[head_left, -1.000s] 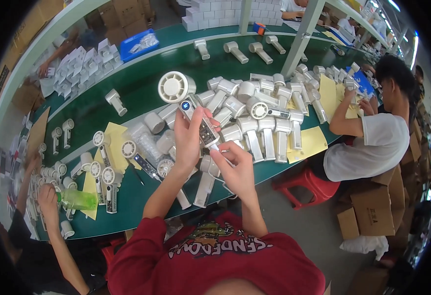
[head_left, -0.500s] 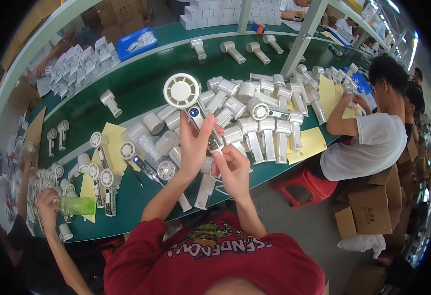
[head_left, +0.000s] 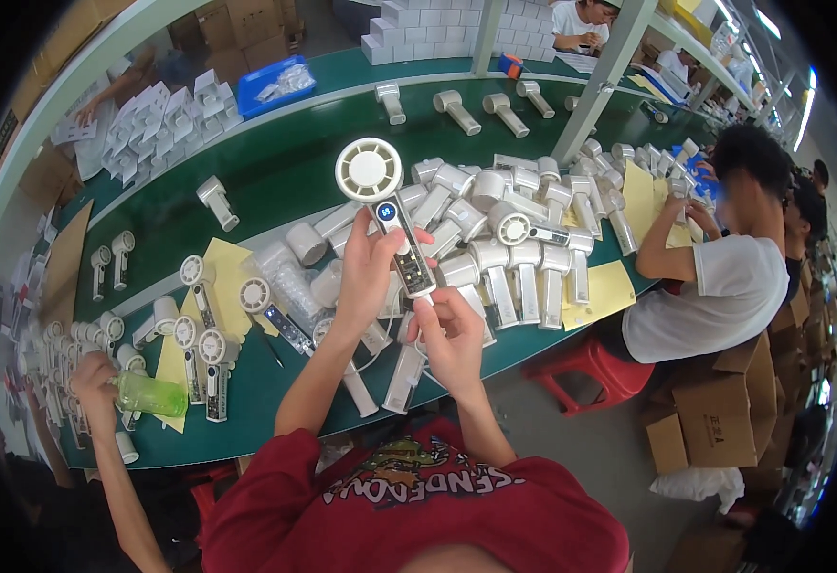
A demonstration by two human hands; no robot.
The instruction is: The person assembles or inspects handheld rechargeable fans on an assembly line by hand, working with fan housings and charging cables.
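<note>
My left hand grips a white handheld fan by its handle, thumb on the front. The fan stands head up, with a round lit display below its grille and a bare dark circuit strip down the handle. At the handle's foot, my right hand pinches a white cable plug against the end; whether it is fully in cannot be seen. The cable loops away beneath. Beyond my hands lies a heap of white fans, many with silvery handles. To the left, another fan rests on the bench with its strip showing.
Fans lie spaced along the green conveyor belt. A neighbour's hand at left holds a green transparent cup. At right a person in white sits on a red stool, near cartons. A metal post rises beyond the heap.
The held fan has turned to face me more squarely and shifted slightly right, its display now lit with digits. My right hand stays at its foot. The neighbour's cup has tilted.
</note>
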